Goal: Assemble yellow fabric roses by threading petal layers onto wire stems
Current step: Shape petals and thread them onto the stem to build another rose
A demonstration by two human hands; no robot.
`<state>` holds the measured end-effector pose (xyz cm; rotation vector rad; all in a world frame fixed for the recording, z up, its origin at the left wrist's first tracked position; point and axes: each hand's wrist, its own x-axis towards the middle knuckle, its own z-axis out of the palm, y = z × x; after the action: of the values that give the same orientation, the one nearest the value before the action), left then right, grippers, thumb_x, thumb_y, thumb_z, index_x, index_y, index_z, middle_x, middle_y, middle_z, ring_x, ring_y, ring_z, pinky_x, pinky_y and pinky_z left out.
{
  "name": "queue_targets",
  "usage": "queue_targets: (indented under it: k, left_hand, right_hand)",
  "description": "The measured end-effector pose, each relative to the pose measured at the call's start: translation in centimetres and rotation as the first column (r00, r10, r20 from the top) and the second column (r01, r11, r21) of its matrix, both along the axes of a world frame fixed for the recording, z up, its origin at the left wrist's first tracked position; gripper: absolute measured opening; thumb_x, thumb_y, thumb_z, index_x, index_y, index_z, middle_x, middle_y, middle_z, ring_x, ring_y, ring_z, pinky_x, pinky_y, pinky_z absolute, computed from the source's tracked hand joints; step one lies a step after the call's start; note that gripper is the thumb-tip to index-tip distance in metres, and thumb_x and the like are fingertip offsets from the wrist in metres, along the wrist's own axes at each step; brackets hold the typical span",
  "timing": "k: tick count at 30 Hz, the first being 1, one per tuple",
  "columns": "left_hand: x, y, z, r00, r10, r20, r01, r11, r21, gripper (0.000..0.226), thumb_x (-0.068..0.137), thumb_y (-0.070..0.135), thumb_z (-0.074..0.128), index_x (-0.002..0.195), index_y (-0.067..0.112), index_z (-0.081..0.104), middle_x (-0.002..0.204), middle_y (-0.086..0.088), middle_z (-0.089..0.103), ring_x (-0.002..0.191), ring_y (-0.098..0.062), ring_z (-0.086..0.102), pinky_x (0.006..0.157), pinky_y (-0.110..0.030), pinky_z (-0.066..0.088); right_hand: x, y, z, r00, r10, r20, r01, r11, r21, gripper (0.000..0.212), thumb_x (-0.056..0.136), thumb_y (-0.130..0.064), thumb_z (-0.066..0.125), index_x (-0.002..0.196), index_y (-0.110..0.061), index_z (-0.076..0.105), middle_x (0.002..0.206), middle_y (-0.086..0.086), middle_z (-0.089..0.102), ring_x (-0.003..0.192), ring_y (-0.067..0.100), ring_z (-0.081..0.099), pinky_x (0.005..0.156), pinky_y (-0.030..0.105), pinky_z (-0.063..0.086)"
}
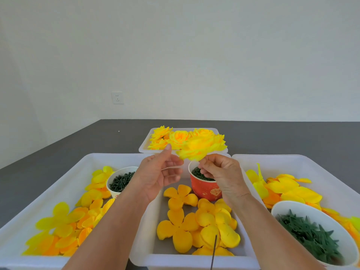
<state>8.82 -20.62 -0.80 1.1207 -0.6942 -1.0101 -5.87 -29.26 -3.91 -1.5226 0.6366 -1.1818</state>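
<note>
The yellow rose (198,149) is up in the air above the red cup (206,189). Right hand (222,172) fingers pinch underneath it; left hand (161,172) fingers spread loosely. It looks light and floppy, so hold its middle.

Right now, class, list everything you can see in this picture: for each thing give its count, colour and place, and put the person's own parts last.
Trays: four, white, on the dark table; three near, one far.
Finished roses: several, yellow, in the far tray.
Loose petal layers: many, yellow and orange, in the three near trays.
Red cup: one, holding dark green pieces, in the middle tray.
White cup: one, holding dark green pieces, in the left tray.
White bowl: one, holding green leaf-like pieces, in the right tray.
Wire stem: one, dark, at bottom centre.
Wall socket: one, white, on the wall.
Held flower: one, yellow, above the red cup.
Hands: left open beside the held flower; right pinching it.
</note>
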Motion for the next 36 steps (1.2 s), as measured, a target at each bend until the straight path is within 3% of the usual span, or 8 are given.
queue_targets:
  k: [5,10,16,20,24,26,29,36]
  left_hand:
    - [0.0,0.1,-0.3,0.976,0.172,0.131,-0.164,0.984,-0.074,0.017,0.089,0.021,0.060,0.077,0.010,0.065,0.068,0.001,0.069,0.053,-0.010,0.056,0.049,-0.019,0.047]
    - [-0.6,0.1,-0.5,0.860,0.323,0.394,-0.220,0.933,-0.284,0.010,0.079,0.006,0.070,0.077,0.015,0.068,0.069,-0.005,0.063,0.056,-0.009,0.050,0.050,-0.020,0.043]
    - [-1.0,0.4,-0.6,0.700,0.414,0.582,-0.196,0.895,-0.400,0.020,0.072,0.010,0.078,0.088,0.020,0.071,0.086,-0.007,0.063,0.066,-0.008,0.053,0.057,-0.015,0.044]
    - [-1.4,0.6,-0.5,0.581,0.421,0.697,-0.138,0.895,-0.425,0.027,0.068,0.005,0.080,0.078,0.028,0.069,0.092,-0.001,0.055,0.072,-0.007,0.049,0.060,-0.011,0.040]
    - [-1.5,0.7,-0.4,0.504,0.422,0.754,-0.118,0.898,-0.424,0.015,0.066,0.012,0.081,0.072,0.023,0.071,0.096,-0.002,0.053,0.085,-0.011,0.049,0.064,-0.010,0.038]
    - [-1.5,0.7,-0.3,0.471,0.426,0.772,-0.120,0.898,-0.423,0.006,0.071,0.019,0.077,0.069,0.018,0.071,0.097,-0.001,0.053,0.089,-0.014,0.049,0.067,-0.008,0.037]
    - [-1.5,0.6,-0.5,0.430,0.444,0.786,-0.137,0.893,-0.429,0.024,0.077,0.030,0.066,0.064,0.010,0.066,0.099,-0.002,0.054,0.094,-0.015,0.050,0.069,-0.005,0.035]
    - [-1.5,0.6,-0.5,0.361,0.433,0.826,-0.075,0.896,-0.437,0.004,0.075,0.011,0.075,0.077,0.008,0.073,0.102,-0.002,0.056,0.097,-0.019,0.052,0.078,-0.013,0.040]
  right_hand:
    - [0.2,0.0,0.1,0.994,0.017,0.104,-0.040,0.973,0.227,0.010,0.084,-0.009,0.066,0.075,-0.012,0.071,0.067,0.000,0.069,0.061,0.006,0.060,0.069,0.025,0.051]
    - [0.6,0.2,-0.2,0.993,0.070,0.096,-0.094,0.957,0.273,0.008,0.084,-0.010,0.066,0.078,-0.010,0.071,0.069,0.000,0.070,0.061,0.003,0.062,0.063,0.019,0.052]
    - [0.7,0.4,-0.2,0.999,0.038,-0.036,-0.034,0.992,0.125,0.017,0.084,-0.015,0.068,0.068,-0.016,0.070,0.062,-0.006,0.067,0.057,-0.001,0.058,0.052,0.007,0.043]
    - [0.7,0.4,-0.4,0.983,0.003,-0.185,-0.003,1.000,-0.003,0.017,0.085,-0.018,0.068,0.069,-0.023,0.070,0.071,-0.007,0.069,0.070,0.005,0.058,0.062,0.016,0.042]
    - [0.8,0.2,-0.7,0.957,-0.043,-0.286,0.001,0.990,-0.144,0.007,0.083,-0.017,0.070,0.080,-0.011,0.074,0.074,0.000,0.070,0.071,0.009,0.057,0.069,0.020,0.045]
    - [0.8,0.2,-0.8,0.956,-0.034,-0.293,-0.024,0.981,-0.192,0.005,0.082,-0.017,0.071,0.080,-0.015,0.074,0.070,-0.010,0.068,0.064,-0.001,0.056,0.066,0.012,0.044]
    - [0.7,0.4,-0.7,0.967,0.014,-0.256,-0.059,0.984,-0.170,0.011,0.080,-0.018,0.072,0.074,-0.027,0.072,0.064,-0.023,0.066,0.063,-0.011,0.059,0.060,0.002,0.042]
    - [0.7,0.4,-0.7,0.971,0.021,-0.237,-0.062,0.984,-0.167,0.019,0.079,-0.019,0.073,0.065,-0.030,0.069,0.061,-0.022,0.065,0.061,-0.011,0.058,0.057,0.003,0.041]
